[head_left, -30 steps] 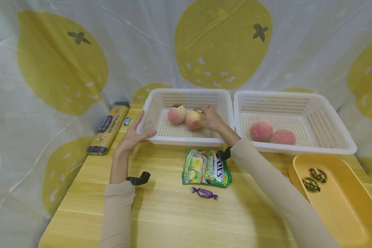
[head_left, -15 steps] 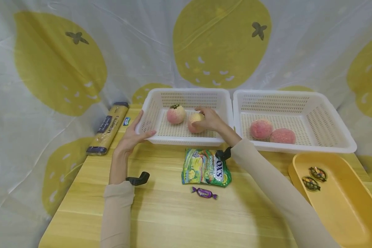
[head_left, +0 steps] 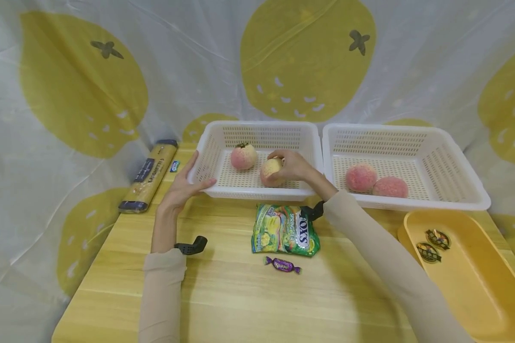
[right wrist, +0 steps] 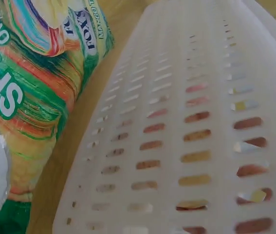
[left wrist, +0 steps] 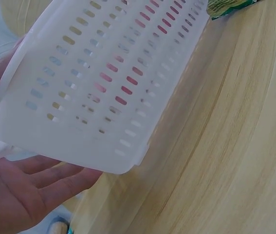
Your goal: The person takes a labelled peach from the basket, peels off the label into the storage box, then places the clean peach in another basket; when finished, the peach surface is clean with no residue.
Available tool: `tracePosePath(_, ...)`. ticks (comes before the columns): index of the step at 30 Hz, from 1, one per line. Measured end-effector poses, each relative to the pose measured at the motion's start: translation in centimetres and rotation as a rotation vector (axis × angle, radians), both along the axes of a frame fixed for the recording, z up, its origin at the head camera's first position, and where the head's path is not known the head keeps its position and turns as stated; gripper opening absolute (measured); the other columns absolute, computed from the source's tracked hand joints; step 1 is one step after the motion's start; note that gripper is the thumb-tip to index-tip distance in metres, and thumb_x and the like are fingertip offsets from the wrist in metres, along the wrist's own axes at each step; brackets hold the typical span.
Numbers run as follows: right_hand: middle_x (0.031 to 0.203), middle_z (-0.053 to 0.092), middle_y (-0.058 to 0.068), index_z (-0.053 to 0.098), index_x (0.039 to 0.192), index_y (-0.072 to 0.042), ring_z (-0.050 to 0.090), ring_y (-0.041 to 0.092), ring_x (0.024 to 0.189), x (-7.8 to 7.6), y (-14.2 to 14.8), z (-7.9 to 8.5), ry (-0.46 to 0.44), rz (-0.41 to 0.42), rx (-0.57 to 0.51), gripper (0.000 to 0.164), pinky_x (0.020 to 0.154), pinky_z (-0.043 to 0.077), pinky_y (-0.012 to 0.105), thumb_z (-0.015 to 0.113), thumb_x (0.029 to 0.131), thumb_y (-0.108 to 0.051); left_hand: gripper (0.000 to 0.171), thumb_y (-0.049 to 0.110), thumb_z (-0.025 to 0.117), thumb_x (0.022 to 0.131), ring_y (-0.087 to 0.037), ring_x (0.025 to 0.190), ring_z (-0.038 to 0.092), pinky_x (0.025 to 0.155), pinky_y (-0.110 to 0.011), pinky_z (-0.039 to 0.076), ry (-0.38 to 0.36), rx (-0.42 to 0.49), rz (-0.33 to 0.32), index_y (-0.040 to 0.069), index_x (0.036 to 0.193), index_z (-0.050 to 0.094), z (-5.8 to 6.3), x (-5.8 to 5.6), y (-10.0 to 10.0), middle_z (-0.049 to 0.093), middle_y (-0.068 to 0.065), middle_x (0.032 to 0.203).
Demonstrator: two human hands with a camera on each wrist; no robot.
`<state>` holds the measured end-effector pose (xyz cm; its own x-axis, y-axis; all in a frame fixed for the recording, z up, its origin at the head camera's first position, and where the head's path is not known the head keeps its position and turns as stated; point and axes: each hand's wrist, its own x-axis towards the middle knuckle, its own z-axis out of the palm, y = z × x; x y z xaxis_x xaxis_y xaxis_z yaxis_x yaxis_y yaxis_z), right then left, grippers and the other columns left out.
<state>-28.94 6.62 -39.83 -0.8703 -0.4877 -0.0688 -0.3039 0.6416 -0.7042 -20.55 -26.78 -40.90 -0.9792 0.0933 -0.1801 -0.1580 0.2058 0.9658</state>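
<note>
In the head view, my right hand (head_left: 294, 165) grips a pink-and-yellow peach (head_left: 269, 172) resting low inside the left white plastic basket (head_left: 257, 192). A second peach (head_left: 242, 158), with a dark label on top, sits to its left in the same basket. My left hand (head_left: 183, 186) holds that basket's left front corner, thumb at the front rim and fingers along the end wall. In the left wrist view, several fingers (left wrist: 62, 187) lie beside the slotted basket wall (left wrist: 74, 141). The right wrist view shows the basket's slotted side (right wrist: 172, 146); the hand itself is hidden there.
A second white basket (head_left: 446, 164) with two pink peaches (head_left: 361, 177) stands to the right. A yellow bin (head_left: 463, 286) holding two dark labels is at the right front. A candy bag (head_left: 283, 229), purple wrapped candy (head_left: 282, 265), spaghetti pack (head_left: 150, 176) and small blue packet (head_left: 174, 166) lie about.
My right hand and the peach in it have shifted slightly right and toward me within the basket. My left hand stays at the basket corner.
</note>
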Motion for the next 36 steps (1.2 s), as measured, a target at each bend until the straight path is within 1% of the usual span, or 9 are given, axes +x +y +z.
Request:
tracePosePath(5,0.136,0.065,0.015,0.064,0.138,-0.010,0.062,0.034,0.120,1.0,1.6,1.8,0.011,0.020,-0.149,0.065,0.091,0.057,0.043,0.089,0.079,-0.020,0.104,0.019,0.078,0.093,-0.032,0.143,0.041,0.087,-0.017,0.055,-0.013,-0.007,0.008,0.046,0.164,0.007,0.2,0.1,0.0,0.025,-0.015,0.170)
tracePosePath(11,0.146,0.059,0.005,0.062,0.141,-0.016,0.055,0.028,0.135,4.0,5.5,5.2,-0.007,0.027,-0.330,0.067,0.109,0.051,0.052,0.089,0.080,-0.014,0.103,0.019,0.077,0.095,-0.034,0.145,0.039,0.088,-0.020,0.057,-0.021,-0.008,-0.007,0.047,0.164,0.005,0.3,0.2,-0.1,0.021,-0.016,0.171)
tracePosePath(15,0.145,0.059,0.000,0.061,0.140,-0.020,0.053,0.023,0.136,6.9,8.6,6.5,0.036,-0.019,-0.323,0.069,0.114,0.048,0.052,0.092,0.078,-0.014,0.104,0.019,0.077,0.094,-0.034,0.147,0.036,0.087,-0.018,0.056,-0.024,-0.012,0.002,0.047,0.164,0.005,0.4,0.0,-0.2,0.019,-0.016,0.171)
tracePosePath(17,0.144,0.059,0.003,0.061,0.139,-0.017,0.053,0.026,0.135,8.6,10.0,6.7,0.069,-0.045,-0.313,0.069,0.113,0.049,0.053,0.092,0.078,-0.013,0.104,0.019,0.077,0.094,-0.034,0.147,0.036,0.087,-0.016,0.056,-0.023,-0.009,0.008,0.046,0.164,0.005,0.4,0.0,-0.3,0.018,-0.017,0.172)
tracePosePath(20,0.142,0.058,0.008,0.061,0.138,-0.013,0.056,0.032,0.133,11.5,11.7,6.2,0.085,-0.085,-0.305,0.069,0.111,0.050,0.055,0.092,0.077,-0.011,0.104,0.017,0.077,0.095,-0.033,0.146,0.036,0.086,-0.016,0.056,-0.033,-0.004,0.013,0.045,0.165,0.004,0.3,0.0,-0.5,0.016,-0.017,0.172)
tracePosePath(24,0.142,0.059,0.009,0.062,0.138,-0.011,0.060,0.034,0.130,15.4,13.2,4.8,0.079,-0.147,-0.311,0.070,0.109,0.051,0.048,0.093,0.076,-0.009,0.104,0.016,0.075,0.096,-0.029,0.141,0.039,0.085,-0.017,0.057,-0.043,-0.005,0.008,0.044,0.165,0.002,0.1,0.2,-0.9,0.015,-0.018,0.172)
tracePosePath(27,0.143,0.059,0.007,0.061,0.138,-0.012,0.058,0.031,0.132,17.8,13.9,3.4,0.068,-0.215,-0.311,0.070,0.108,0.051,0.042,0.093,0.076,-0.009,0.104,0.017,0.075,0.096,-0.024,0.135,0.042,0.085,-0.018,0.057,-0.040,-0.007,-0.002,0.044,0.165,0.002,0.0,0.2,-1.0,0.016,-0.018,0.171)
tracePosePath(32,0.142,0.060,0.014,0.060,0.137,-0.009,0.053,0.036,0.136,20.4,14.1,0.5,0.030,-0.332,-0.294,0.067,0.107,0.051,0.049,0.090,0.077,-0.005,0.104,0.020,0.075,0.096,-0.017,0.128,0.045,0.084,-0.017,0.056,-0.045,-0.019,-0.019,0.044,0.165,0.000,-0.2,-0.2,-0.7,0.017,-0.019,0.171)
tracePosePath(36,0.144,0.056,0.019,0.058,0.138,-0.006,0.048,0.042,0.140,21.3,14.0,-1.5,-0.001,-0.414,-0.283,0.067,0.108,0.050,0.056,0.088,0.078,-0.001,0.104,0.018,0.074,0.097,-0.021,0.133,0.044,0.086,-0.018,0.056,-0.039,-0.011,-0.052,0.044,0.165,-0.001,-0.4,-0.8,-0.4,0.015,-0.018,0.172)
